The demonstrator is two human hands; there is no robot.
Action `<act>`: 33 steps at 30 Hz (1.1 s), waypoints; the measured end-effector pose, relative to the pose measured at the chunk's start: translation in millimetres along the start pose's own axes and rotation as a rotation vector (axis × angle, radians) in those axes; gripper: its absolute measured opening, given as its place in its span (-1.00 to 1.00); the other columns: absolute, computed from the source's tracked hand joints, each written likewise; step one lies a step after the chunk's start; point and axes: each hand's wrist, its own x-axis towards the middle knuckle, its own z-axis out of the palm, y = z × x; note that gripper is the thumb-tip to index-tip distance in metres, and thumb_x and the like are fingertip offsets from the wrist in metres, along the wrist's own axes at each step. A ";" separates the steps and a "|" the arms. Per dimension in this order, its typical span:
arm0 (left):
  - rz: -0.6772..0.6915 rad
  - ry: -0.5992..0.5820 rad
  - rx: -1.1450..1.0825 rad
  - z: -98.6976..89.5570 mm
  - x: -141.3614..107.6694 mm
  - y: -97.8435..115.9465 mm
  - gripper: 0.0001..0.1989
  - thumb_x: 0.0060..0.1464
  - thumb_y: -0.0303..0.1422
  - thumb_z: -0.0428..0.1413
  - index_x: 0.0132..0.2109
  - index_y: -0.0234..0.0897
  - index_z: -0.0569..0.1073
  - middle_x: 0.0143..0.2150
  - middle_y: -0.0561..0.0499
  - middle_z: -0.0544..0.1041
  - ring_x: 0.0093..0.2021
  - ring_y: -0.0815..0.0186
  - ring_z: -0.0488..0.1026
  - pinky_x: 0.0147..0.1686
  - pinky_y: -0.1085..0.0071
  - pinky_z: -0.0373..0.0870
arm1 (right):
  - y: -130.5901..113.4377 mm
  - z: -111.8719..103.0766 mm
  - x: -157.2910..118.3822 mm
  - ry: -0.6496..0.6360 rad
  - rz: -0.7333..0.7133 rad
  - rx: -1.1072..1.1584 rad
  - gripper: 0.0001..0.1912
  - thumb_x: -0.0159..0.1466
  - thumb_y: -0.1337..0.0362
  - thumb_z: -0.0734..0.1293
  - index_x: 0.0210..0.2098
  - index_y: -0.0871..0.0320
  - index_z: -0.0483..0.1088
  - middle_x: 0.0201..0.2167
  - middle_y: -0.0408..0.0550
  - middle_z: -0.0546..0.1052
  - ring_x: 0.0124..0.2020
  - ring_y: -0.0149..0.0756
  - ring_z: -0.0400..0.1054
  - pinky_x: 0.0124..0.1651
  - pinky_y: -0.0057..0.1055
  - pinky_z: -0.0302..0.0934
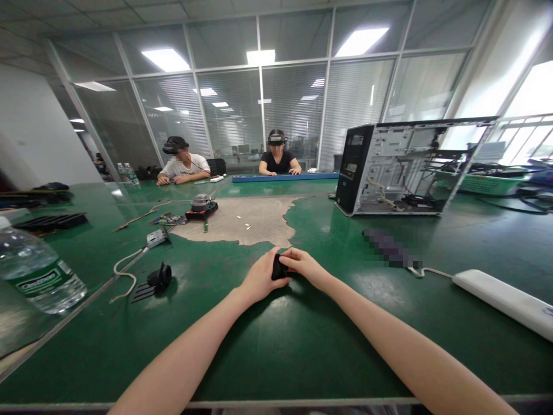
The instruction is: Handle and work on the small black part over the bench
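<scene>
Small black part (277, 271): centre of frame, just above the table (298, 357) or resting on it; contact cannot be told. Mostly covered by the hands, so its full shape and type cannot be made out.

Left hand (259, 280): back of the hand toward the camera, fingers grasping the part from the left, one digit along its upper side and one along its lower. Right hand (309, 270): reaches in from the right, thumb and forefinger pinching the part's upper right; remaining fingers largely hidden beneath the hand. Forearms enter at lower left and lower right, converging at centre; both cut off by the bottom edge.

Left of the hands: black pronged piece (159, 278), lying on the table. Above it, metal bracket (158, 237) near a pale cable (124, 271).

Far left: water bottle (47, 282), cut by the frame edge. Right: dark object (389, 248), pixelated, identity unreadable; white power strip (503, 300), cut at the right edge. Upper right: opened computer case (397, 167).
</scene>
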 end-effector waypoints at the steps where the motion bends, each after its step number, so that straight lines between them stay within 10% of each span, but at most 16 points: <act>1: 0.008 -0.001 -0.005 0.8 -0.1 0.8 -0.27 -0.17 -0.27 0.17 0.12 -0.24 -0.01 0.01 -0.12 0.26 -0.01 0.16 0.24 -0.05 0.23 0.20 | 0.4 2.3 -0.9 -0.033 0.013 -0.002 -0.71 -0.02 0.11 0.35 -0.44 0.20 0.29 -0.48 -0.16 0.38 -0.44 -0.45 0.29 -0.32 -0.42 0.23; 10: 0.090 -0.022 0.025 -0.1 2.1 2.8 -0.52 -0.11 -0.40 0.09 0.01 -0.20 0.17 -0.11 -0.06 0.30 -0.09 0.21 0.26 -0.09 0.25 0.21 | 3.7 2.2 -4.7 -0.055 0.050 0.047 -0.58 -0.08 0.19 0.41 -0.27 0.16 0.23 -0.45 -0.18 0.38 -0.45 -0.42 0.32 -0.33 -0.38 0.25; 25: 0.097 -0.051 0.129 -14.4 2.1 2.1 -0.20 -0.17 -0.21 0.16 0.17 -0.16 -0.07 0.16 -0.11 0.06 0.10 0.12 0.10 0.02 0.15 0.13 | 7.0 9.8 0.4 -0.005 -0.175 -0.053 -0.47 -0.08 0.31 0.40 -0.13 0.11 0.19 -0.28 -0.09 0.38 -0.26 -0.33 0.34 -0.11 -0.23 0.21; 33: -0.012 0.060 0.089 -17.4 2.9 -11.5 -0.65 0.16 -0.35 -0.23 0.08 -0.24 0.17 0.05 -0.06 0.27 0.05 0.27 0.19 0.03 0.26 0.15 | 7.5 12.0 -3.0 -0.006 -0.191 -0.112 -0.50 -0.06 0.32 0.39 -0.13 0.10 0.20 -0.28 -0.10 0.36 -0.25 -0.34 0.33 -0.08 -0.22 0.20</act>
